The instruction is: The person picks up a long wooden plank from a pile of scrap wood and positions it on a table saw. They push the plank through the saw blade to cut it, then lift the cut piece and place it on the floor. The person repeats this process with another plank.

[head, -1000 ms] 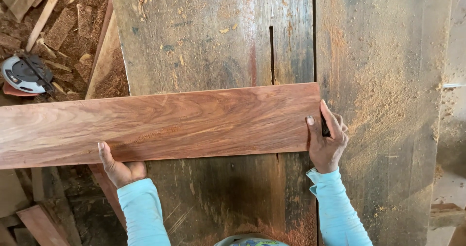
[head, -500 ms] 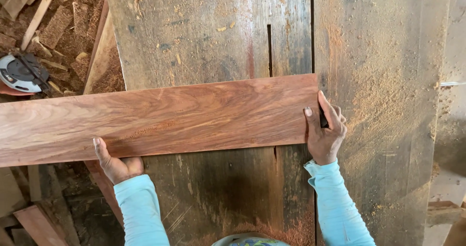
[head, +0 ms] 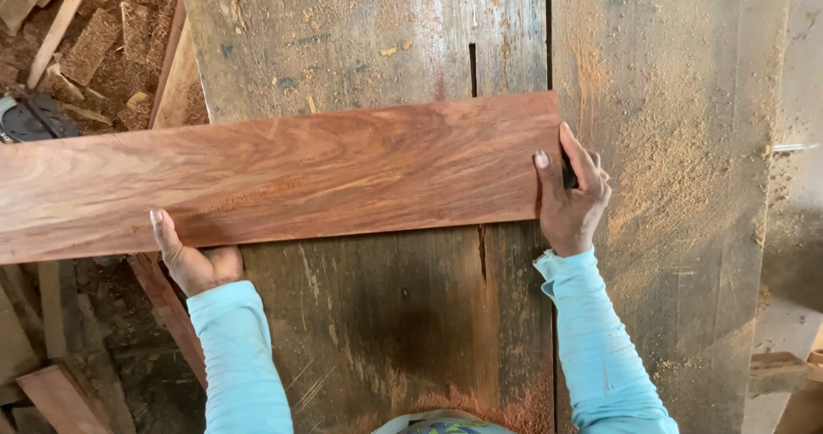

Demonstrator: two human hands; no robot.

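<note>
A long reddish-brown plank lies crosswise on a worn grey wooden table, its left part reaching past the table's left edge. My right hand grips the plank's right end, thumb on the top face, fingers wrapped round the end. At the plank's near edge my left hand holds it from below, thumb resting on top. Both arms wear light blue sleeves.
A narrow saw slot runs along the table, passing under the plank. Sawdust covers the tabletop. Left of the table, wood offcuts and a dark power tool lie on the ground. More scrap boards sit at lower left.
The plank has slid away from me across the table, both hands moving with it. My grips look the same.
</note>
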